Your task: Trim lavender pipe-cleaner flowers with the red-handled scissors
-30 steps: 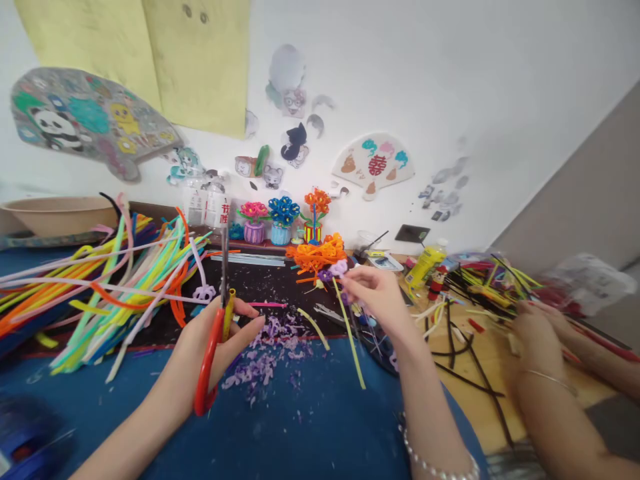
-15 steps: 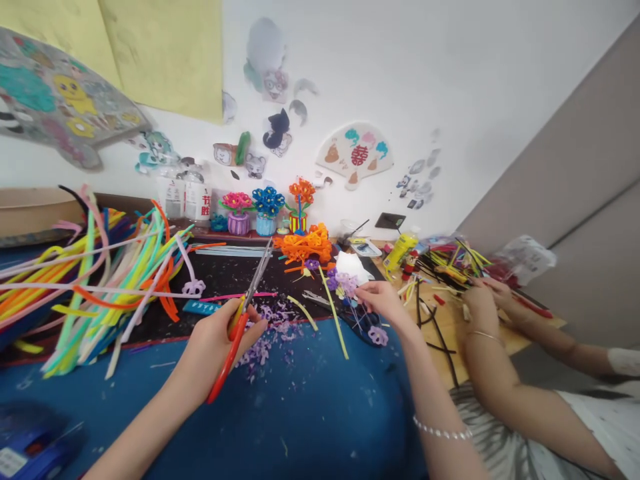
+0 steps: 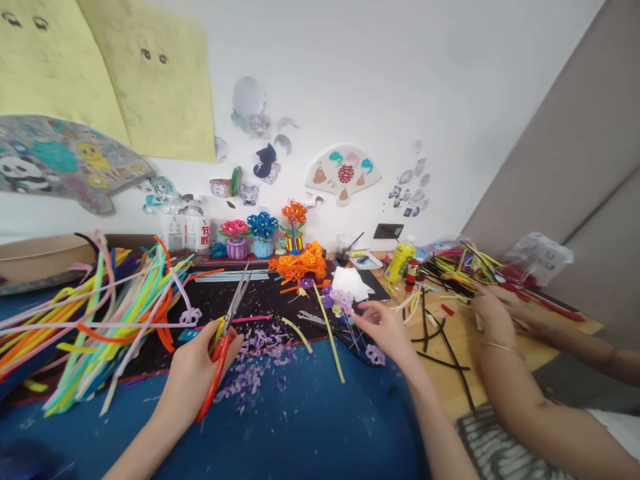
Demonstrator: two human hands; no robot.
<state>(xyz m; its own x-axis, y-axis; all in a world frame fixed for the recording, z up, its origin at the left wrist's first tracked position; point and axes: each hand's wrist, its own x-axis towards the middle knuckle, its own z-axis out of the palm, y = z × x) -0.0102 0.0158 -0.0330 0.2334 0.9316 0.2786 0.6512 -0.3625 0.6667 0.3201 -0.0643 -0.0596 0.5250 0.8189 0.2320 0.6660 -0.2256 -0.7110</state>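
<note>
Head view, one person at a bench. The left hand (image 3: 193,380) sits at 7 o'clock in the frame, fingers curled closed around the red-handled scissors (image 3: 221,355), blades pointing to 1 o'clock and slightly parted, with nothing between them that I can make out. At 3 o'clock from that hand, lilac pipe-cleaner snippets (image 3: 245,375) lie in a scattered heap across the edge of a black mat (image 3: 260,307) and a blue tabletop (image 3: 320,433). The right hand (image 3: 385,331) sits at 5 o'clock in the frame, fingers loosely apart. Its fingertips (image 3: 364,308) are just beside the lilac pipe-cleaner flower cluster (image 3: 339,300), at that hand's 10 o'clock, but I cannot tell whether they pinch it. A yellow-green pipe-cleaner stem (image 3: 329,340) runs down from the cluster. At 9 o'clock a fan of multicoloured pipe cleaners (image 3: 103,327) lies on the mat, and at 12 o'clock an orange pipe-cleaner pile (image 3: 299,265) sits ahead. At 3 o'clock a co-worker's hands (image 3: 500,313) press onto black and yellow pipe cleaners (image 3: 450,277) on a wooden table (image 3: 550,340).
</note>
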